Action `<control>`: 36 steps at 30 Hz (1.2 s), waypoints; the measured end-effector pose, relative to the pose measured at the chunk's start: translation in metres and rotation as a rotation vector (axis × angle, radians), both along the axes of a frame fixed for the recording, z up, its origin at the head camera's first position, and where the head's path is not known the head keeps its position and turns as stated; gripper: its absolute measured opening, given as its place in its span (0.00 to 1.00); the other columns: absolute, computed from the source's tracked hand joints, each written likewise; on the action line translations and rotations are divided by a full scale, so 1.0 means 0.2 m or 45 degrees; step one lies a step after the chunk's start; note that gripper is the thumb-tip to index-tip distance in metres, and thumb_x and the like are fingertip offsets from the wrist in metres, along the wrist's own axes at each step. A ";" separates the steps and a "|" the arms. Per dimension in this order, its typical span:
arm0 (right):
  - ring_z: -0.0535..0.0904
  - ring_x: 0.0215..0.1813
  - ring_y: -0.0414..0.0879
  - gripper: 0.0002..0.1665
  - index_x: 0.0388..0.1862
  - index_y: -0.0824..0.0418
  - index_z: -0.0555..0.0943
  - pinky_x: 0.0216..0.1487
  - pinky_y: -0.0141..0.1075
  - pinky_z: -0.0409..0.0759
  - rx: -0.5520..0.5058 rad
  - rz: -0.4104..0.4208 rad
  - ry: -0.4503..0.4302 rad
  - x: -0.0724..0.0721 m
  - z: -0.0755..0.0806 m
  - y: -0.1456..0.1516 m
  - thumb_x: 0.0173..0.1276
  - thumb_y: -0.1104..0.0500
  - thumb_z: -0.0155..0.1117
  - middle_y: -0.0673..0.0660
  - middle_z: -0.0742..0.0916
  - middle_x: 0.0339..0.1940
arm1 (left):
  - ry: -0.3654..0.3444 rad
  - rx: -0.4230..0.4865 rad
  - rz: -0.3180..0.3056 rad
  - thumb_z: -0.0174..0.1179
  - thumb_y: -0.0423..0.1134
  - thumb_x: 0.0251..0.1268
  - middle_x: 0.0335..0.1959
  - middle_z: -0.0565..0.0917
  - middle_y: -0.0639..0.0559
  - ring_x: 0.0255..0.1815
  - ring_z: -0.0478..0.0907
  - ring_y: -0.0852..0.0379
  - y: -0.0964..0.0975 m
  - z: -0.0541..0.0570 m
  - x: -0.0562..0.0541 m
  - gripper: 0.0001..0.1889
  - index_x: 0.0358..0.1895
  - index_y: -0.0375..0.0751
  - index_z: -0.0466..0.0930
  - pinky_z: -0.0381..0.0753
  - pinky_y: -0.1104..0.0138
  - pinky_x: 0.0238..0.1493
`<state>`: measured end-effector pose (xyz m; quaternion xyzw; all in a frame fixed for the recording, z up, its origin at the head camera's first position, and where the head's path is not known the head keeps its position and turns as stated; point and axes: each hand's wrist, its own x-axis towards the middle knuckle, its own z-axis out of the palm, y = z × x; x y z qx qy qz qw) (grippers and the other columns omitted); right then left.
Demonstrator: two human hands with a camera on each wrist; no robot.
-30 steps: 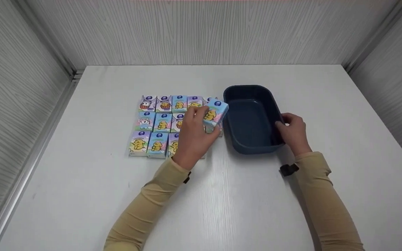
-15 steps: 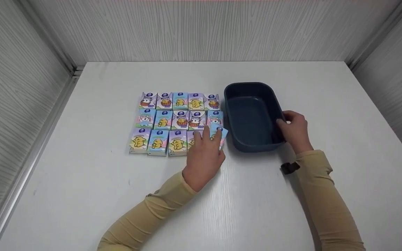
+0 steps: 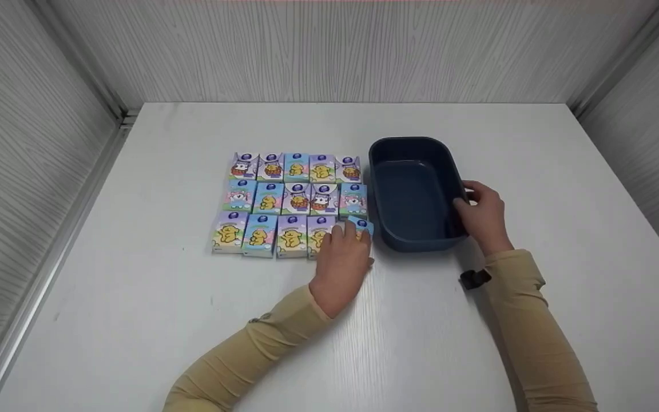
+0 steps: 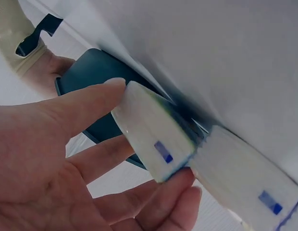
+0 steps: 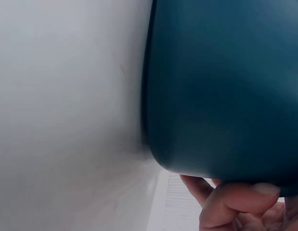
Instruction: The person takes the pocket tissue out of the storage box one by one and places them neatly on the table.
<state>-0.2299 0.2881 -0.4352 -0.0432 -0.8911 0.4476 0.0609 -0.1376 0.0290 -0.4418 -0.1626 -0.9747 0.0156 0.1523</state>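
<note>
My left hand (image 3: pixel 344 263) is at the right end of the front row, pinching a light-blue cartoon-printed tissue pack (image 3: pixel 362 225) between thumb and fingers. In the left wrist view, that tissue pack (image 4: pixel 154 130) shows its white end with a small dark-blue tab, slightly tilted beside a neighbouring pack (image 4: pixel 250 178). Most of its printed face is hidden under my fingers in the head view. My right hand (image 3: pixel 483 216) grips the right wall of a dark-blue plastic bin (image 3: pixel 421 245), thumb over the rim. Nothing shows inside the bin. Its outer wall (image 5: pixel 226 96) fills much of the right wrist view.
Several similar tissue packs (image 3: pixel 268 198) lie face up in three tight rows left of the bin. The white table (image 3: pixel 135 286) is bounded by a wood-grain back wall (image 3: pixel 335 51) and side walls. A black strap piece (image 3: pixel 474 279) is at the right cuff.
My left hand has brought the light-blue tissue pack from above the back rows, near the bin, down towards me to the front row's right end. The right hand keeps its hold on the bin.
</note>
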 end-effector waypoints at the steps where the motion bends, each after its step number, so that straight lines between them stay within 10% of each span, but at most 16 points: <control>1: 0.77 0.48 0.52 0.24 0.63 0.64 0.74 0.45 0.40 0.75 0.002 0.000 -0.002 0.00 0.00 0.00 0.68 0.64 0.55 0.66 0.81 0.52 | -0.013 -0.002 -0.001 0.68 0.48 0.57 0.44 0.78 0.43 0.40 0.74 0.48 0.00 0.00 0.00 0.19 0.48 0.42 0.84 0.75 0.58 0.39; 26: 0.77 0.52 0.52 0.23 0.61 0.67 0.76 0.48 0.40 0.76 0.002 0.059 0.012 -0.01 -0.01 -0.05 0.67 0.62 0.53 0.65 0.81 0.53 | -0.234 0.110 -0.084 0.59 0.27 0.64 0.40 0.80 0.44 0.41 0.77 0.48 -0.04 0.07 -0.04 0.12 0.48 0.40 0.83 0.79 0.58 0.39; 36: 0.76 0.54 0.60 0.30 0.62 0.69 0.73 0.52 0.51 0.75 0.183 0.062 0.030 0.01 0.03 0.00 0.72 0.49 0.50 0.69 0.80 0.56 | -0.338 0.252 0.007 0.60 0.50 0.65 0.62 0.72 0.39 0.64 0.66 0.42 -0.24 0.22 -0.11 0.27 0.63 0.40 0.73 0.62 0.51 0.65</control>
